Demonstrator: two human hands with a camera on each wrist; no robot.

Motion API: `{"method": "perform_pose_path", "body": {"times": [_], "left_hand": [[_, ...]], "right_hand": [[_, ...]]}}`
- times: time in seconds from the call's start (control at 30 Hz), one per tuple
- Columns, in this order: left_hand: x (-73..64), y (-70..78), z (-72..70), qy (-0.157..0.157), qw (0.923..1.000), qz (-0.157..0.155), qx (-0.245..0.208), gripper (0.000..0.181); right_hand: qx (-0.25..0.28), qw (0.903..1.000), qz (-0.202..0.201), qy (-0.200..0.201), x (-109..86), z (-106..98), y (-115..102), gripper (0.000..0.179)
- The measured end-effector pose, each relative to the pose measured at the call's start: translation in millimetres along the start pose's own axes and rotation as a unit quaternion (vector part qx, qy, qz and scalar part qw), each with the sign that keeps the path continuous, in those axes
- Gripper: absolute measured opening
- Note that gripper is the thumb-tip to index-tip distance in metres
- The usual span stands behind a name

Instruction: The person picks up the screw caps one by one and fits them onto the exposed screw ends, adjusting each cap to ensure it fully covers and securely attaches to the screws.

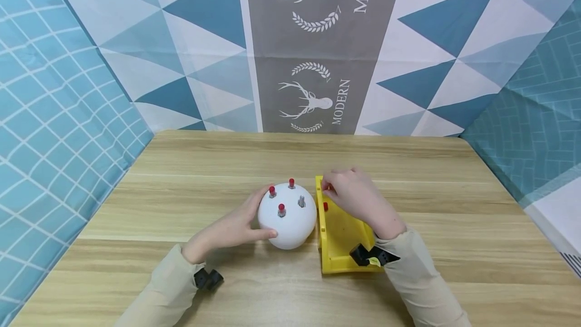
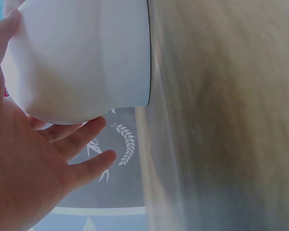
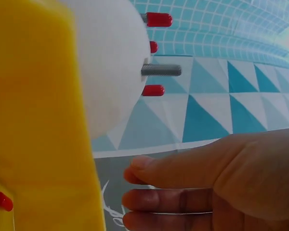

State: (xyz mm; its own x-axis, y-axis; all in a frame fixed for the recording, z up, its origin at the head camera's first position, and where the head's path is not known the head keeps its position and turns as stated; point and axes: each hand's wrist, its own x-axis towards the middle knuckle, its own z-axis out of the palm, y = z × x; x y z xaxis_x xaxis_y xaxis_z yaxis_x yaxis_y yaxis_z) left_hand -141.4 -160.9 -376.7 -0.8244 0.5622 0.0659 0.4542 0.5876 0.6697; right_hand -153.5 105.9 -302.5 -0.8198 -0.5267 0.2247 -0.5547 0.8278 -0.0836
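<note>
A white rounded body (image 1: pixel 292 228) stands on the table with several upright metal posts on top. Red caps cover three posts, while one threaded post (image 1: pixel 301 201) is bare. My left hand (image 1: pixel 238 223) holds the body's left side, thumb in front and fingers behind; some fingers stand off it in the left wrist view. Over the far end of a yellow tray (image 1: pixel 322 246) is my right hand (image 1: pixel 356 196). Its thumb meets the index finger in the right wrist view, and nothing shows between them. A loose red cap (image 1: pixel 325 206) lies inside the tray.
The tray stands right beside the white body, its raised wall between body and right hand. Beneath everything is a wooden table (image 1: pixel 218 160). Patterned cloth (image 1: pixel 204 29) hangs behind it and along both sides.
</note>
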Motion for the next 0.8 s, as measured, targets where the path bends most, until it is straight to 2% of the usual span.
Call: {"method": "perform_pose_path", "body": {"times": [0.17,0.4,0.57,0.8], "left_hand": [[-0.2,1.2,0.0,-0.001,1.0000,-0.002,-0.004,0.098],[-0.3,0.5,0.6,0.000,1.0000,-0.003,-0.003,0.101],[-0.9,0.4,0.8,0.002,1.0000,-0.003,-0.003,0.101],[-1.0,1.4,0.3,0.001,1.0000,-0.001,-0.006,0.101]], "right_hand": [[0.003,0.9994,0.012,-0.032,1.8,5.4,4.8,0.004],[0.014,0.9964,0.026,-0.079,4.2,13.9,8.3,0.010],[0.017,0.9956,0.027,-0.089,5.3,21.4,9.2,0.013],[0.028,0.9923,0.053,-0.108,6.8,25.7,11.3,0.024]]}}
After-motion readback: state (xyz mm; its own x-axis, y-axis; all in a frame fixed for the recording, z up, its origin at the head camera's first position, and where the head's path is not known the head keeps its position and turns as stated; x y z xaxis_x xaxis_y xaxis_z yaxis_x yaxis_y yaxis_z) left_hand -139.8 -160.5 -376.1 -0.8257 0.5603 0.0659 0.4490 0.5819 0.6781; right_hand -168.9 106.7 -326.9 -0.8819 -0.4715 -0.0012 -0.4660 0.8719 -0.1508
